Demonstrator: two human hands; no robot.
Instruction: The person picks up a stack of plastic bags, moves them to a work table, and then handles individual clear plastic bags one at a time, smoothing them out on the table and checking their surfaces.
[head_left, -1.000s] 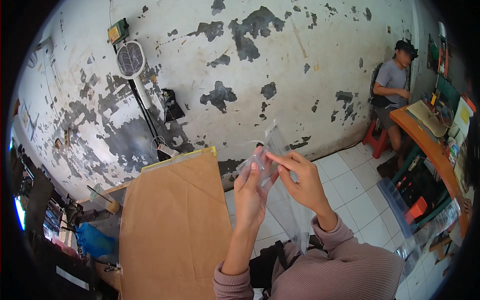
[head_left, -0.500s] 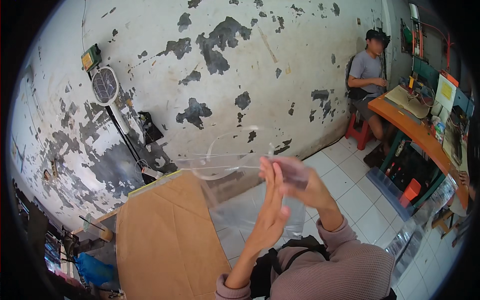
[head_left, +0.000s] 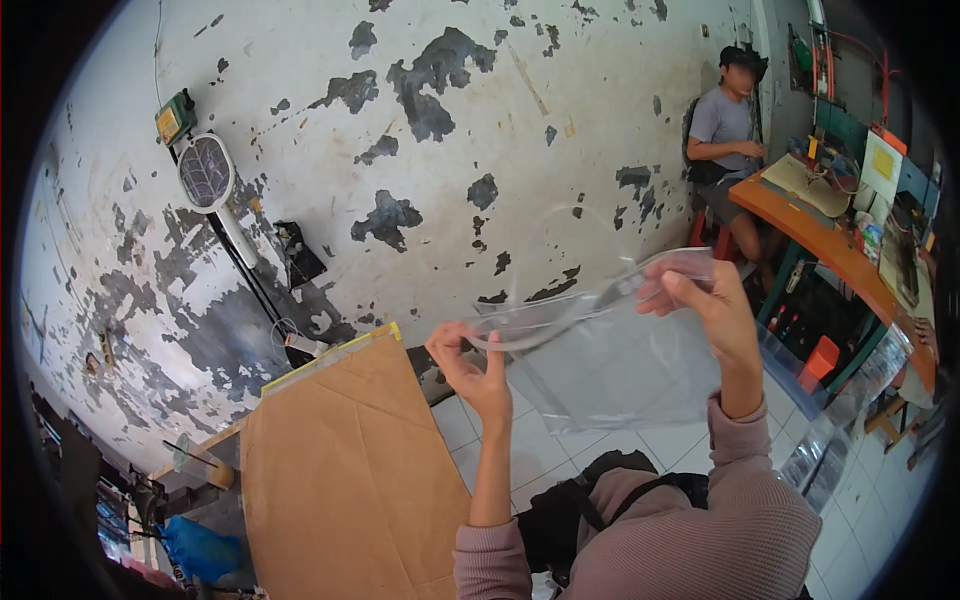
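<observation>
A clear plastic bag [head_left: 630,375] with see-through loop handles hangs between my two hands, its upper edge stretched from one to the other. My left hand [head_left: 474,375] pinches the bag's left top corner between thumb and fingers. At the other top corner my right hand [head_left: 705,300] grips the edge, raised a little higher than the left. One curved handle strip dips in front of the bag, and another faint loop rises above the edge. The floor tiles show through the bag's body.
Brown paper covers a table [head_left: 345,470] at my left. A plastic cup [head_left: 205,465] and a blue bag [head_left: 200,547] are beside it. A person [head_left: 725,130] sits by an orange workbench [head_left: 800,220] at far right. Clear plastic sheeting [head_left: 825,435] hangs at my right.
My hands were close together with the bag's edge between them. Now they are spread apart, the left moved left and the right moved right and up, and the bag is opened out flat.
</observation>
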